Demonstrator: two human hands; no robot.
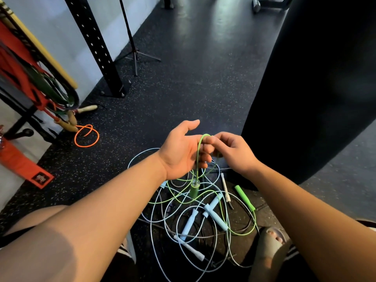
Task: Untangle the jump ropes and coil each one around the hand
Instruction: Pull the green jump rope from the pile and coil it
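Green rope (pixel 197 157), looped over left hand (pixel 183 151)

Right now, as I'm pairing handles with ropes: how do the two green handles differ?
The hanging handle dangles upright from the green rope draped over the left hand; the lying handle rests flat on the floor. The hanging handle is seen end-on, looking short; the lying handle shows its full length. Both are green.

Our right hand (pixel 234 152) pinches the green rope (pixel 197 159) looped over our left hand (pixel 181 151), above the tangled ropes (pixel 215 213).
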